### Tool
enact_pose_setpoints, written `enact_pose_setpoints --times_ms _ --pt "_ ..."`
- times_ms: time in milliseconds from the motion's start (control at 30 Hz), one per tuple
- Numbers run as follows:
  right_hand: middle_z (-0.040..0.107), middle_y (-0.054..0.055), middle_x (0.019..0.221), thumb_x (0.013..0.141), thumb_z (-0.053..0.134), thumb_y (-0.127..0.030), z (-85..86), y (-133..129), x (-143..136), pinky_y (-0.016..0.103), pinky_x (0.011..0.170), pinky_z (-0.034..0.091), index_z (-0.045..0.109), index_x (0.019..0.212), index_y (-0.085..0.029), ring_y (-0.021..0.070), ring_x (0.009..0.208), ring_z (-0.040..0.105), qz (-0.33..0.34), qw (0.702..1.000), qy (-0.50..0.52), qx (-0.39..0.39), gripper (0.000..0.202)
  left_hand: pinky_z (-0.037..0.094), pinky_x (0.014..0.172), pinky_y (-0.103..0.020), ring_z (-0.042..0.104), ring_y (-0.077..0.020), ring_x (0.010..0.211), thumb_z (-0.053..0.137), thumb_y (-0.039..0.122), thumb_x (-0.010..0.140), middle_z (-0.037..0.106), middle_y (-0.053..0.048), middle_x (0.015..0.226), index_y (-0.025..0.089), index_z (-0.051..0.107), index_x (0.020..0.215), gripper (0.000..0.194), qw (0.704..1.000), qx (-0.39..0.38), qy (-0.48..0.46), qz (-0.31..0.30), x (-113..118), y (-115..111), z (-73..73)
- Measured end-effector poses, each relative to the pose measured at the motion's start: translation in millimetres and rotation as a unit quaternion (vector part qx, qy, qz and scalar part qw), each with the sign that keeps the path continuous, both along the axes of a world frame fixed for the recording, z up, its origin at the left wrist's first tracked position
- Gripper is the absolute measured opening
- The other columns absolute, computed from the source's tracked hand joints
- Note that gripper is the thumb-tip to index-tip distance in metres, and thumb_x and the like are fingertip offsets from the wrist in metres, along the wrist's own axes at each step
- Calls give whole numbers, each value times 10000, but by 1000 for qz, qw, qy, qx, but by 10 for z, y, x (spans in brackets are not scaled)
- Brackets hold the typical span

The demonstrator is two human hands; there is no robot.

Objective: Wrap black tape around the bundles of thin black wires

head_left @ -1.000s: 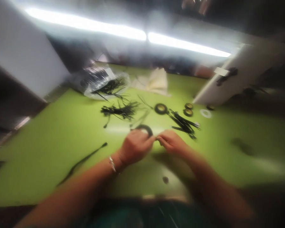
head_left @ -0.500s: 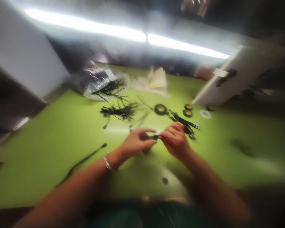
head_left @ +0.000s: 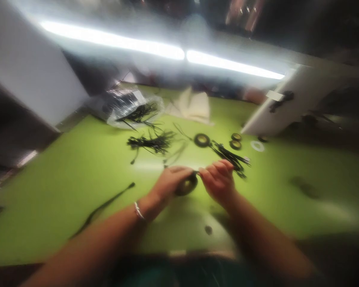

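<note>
In the head view my left hand (head_left: 171,181) is closed on a roll of black tape (head_left: 188,185), which hangs below its fingers with its tan core showing. My right hand (head_left: 218,180) is closed in a pinch just to the right. A small dark piece (head_left: 196,172) bridges the fingertips of both hands; blur hides whether it is tape or cable. Just beyond my right hand lies a bundle of black cables (head_left: 227,153). A single black cable (head_left: 103,205) lies on the green table (head_left: 42,199), left of my left forearm.
Further back are a tangled cable bunch (head_left: 151,142), a clear plastic bag (head_left: 128,107) of cables and some cream sheets (head_left: 194,105). Another black tape roll (head_left: 202,134), small rolls (head_left: 235,144) and a white ring (head_left: 257,146) lie near a white upright panel (head_left: 275,113).
My left hand has turned and its fingers have closed in, bringing the tape roll's face into view. My right hand has shifted slightly down and left, still pinching.
</note>
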State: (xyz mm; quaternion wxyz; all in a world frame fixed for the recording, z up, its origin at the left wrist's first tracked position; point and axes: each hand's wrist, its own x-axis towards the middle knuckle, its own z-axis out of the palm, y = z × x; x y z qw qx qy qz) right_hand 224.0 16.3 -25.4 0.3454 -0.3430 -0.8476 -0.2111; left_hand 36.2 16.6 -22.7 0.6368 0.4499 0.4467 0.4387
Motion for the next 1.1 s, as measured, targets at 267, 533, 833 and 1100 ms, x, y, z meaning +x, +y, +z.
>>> enact_pose_setpoints --times_ms 267,533,833,1100 --pt "623 12 716 935 471 -283 41 52 -62 290 688 408 618 779 -194 146 703 535 52 925 84 -367 232 433 647 -262 540 -134 640 590 256 827 646 -28 669 190 730 769 165 902 346 248 76 -38 -33 -48" --pt "577 -28 617 881 549 -311 197 52 16 236 567 395 636 701 -173 107 593 507 89 784 210 -577 243 473 676 -262 592 -134 674 638 229 794 703 -51 766 189 731 882 135 884 407 229 18 -99 28 -31" --pt "612 2 667 887 572 -227 181 12 -25 320 724 381 618 782 -203 147 680 490 69 966 106 -226 117 450 533 -228 588 -132 586 693 251 689 694 -44 671 125 751 852 214 985 100 124 -62 -106 38 159" --pt "633 13 693 856 588 -146 104 -31 0 374 817 359 626 946 -243 194 783 532 -4 1000 10 -19 138 429 528 -220 552 -109 545 738 319 661 657 -22 618 140 742 807 231 997 10 65 -32 -130 53 155"
